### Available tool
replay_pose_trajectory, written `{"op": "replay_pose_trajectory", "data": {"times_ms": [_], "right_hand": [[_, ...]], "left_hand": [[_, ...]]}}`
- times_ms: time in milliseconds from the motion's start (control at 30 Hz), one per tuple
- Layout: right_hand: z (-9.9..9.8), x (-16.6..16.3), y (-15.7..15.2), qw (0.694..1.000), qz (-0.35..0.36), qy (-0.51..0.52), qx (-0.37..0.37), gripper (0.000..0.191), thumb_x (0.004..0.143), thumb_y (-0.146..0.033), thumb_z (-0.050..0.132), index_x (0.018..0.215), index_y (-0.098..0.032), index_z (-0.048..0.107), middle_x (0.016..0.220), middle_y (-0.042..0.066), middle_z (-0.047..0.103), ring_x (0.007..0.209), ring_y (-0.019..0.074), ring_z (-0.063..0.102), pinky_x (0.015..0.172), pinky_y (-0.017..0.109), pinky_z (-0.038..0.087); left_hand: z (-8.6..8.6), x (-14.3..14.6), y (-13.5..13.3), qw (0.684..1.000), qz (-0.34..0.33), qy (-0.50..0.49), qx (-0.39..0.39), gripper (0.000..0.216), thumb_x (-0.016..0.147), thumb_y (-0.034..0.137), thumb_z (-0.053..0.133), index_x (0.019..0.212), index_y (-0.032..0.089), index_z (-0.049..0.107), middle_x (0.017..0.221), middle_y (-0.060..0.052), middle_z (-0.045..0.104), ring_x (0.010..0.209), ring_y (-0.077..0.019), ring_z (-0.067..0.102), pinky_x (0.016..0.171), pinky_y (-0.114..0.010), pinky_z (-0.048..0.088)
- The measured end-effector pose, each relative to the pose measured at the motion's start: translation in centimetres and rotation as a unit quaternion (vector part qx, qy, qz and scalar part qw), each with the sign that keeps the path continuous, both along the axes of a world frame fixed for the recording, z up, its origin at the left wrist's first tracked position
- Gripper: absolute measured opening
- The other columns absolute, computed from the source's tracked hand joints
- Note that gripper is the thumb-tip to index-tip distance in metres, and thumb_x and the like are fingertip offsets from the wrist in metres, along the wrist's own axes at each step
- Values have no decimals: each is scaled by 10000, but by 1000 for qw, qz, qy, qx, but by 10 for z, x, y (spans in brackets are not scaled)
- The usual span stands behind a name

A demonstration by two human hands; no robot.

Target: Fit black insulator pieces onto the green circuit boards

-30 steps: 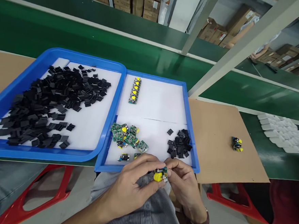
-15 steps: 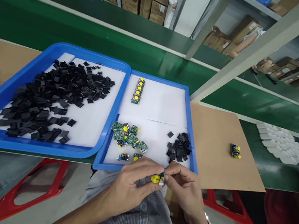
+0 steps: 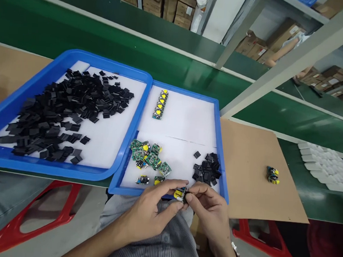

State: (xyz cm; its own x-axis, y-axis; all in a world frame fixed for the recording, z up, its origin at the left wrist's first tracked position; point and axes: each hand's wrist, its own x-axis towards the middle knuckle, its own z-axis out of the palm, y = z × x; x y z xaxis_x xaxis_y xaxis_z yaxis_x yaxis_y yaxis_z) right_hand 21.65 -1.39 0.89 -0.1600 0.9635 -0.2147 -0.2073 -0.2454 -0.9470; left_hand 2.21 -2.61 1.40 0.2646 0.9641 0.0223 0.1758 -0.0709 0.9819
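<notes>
My left hand grips a small circuit board with a yellow component between thumb and fingers, over the near edge of the right blue tray. My right hand pinches a small black piece against the board's right side; the fingertips partly hide it. Beyond my hands lies a loose heap of green circuit boards, with two more boards nearer me. A pile of small black pieces sits at the tray's right. Farther back, several boards stand in a neat row.
A larger blue tray at left holds a big heap of black pieces. On the cardboard at right lie boards with yellow parts. White plastic parts are stacked farther right. A slanted metal post rises behind the cardboard.
The board in my hands has turned, and its yellow part now faces more upward. My right fingers have shifted slightly left against it, a dark piece showing there. The view has moved slightly.
</notes>
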Motion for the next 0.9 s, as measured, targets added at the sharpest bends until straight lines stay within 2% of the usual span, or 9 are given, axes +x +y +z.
{"op": "replay_pose_trajectory", "data": {"times_ms": [167, 333, 500, 633, 767, 900], "right_hand": [[1, -8, -3, 999, -4, -14, 39, 22, 927, -237, 771, 949, -233, 772, 856, 10, 673, 664, 137, 697, 650, 267, 596], [3, -12, -6, 993, -36, -89, 67, 54, 936, -205, 726, 882, -208, 733, 807, 10, 665, 632, 129, 647, 620, 262, 554], [7, -11, -1, 996, -9, -93, 10, 100, 920, -189, 689, 824, -204, 669, 696, -29, 622, 562, 120, 623, 569, 249, 518], [6, -11, 2, 995, 4, -92, -29, 111, 896, -175, 683, 804, -208, 631, 692, -40, 612, 550, 118, 630, 551, 242, 510], [6, -11, 0, 995, 9, -95, -20, 112, 906, -174, 666, 820, -214, 606, 739, -45, 593, 557, 110, 631, 547, 237, 511], [11, -8, -1, 992, 25, -122, -18, 111, 932, -178, 643, 837, -215, 596, 755, -45, 579, 561, 107, 622, 543, 232, 513]], "left_hand": [[-5, -8, 0, 997, -41, -43, -54, 434, 1028, 229, 586, 1453, 314, 552, 1499, -80, 635, 1348, -241, 642, 1110, -420, 567], [-5, -10, 4, 995, -69, -3, -71, 406, 1048, 266, 577, 1446, 332, 535, 1531, -69, 607, 1372, -229, 621, 1142, -419, 535], [-6, -11, 5, 994, -71, 49, -62, 409, 1050, 280, 577, 1450, 347, 519, 1501, -55, 627, 1319, -212, 654, 1117, -377, 545], [-9, -11, 4, 995, -63, 57, -49, 390, 1051, 275, 578, 1435, 333, 533, 1457, -49, 656, 1282, -205, 674, 1097, -349, 553], [-13, -10, 1, 994, -68, 70, -50, 399, 1070, 290, 538, 1466, 314, 501, 1484, -70, 630, 1337, -219, 635, 1128, -387, 533], [-14, -9, -2, 992, -66, 100, -44, 382, 1069, 296, 539, 1449, 321, 517, 1444, -57, 659, 1306, -214, 651, 1114, -377, 539]]}}
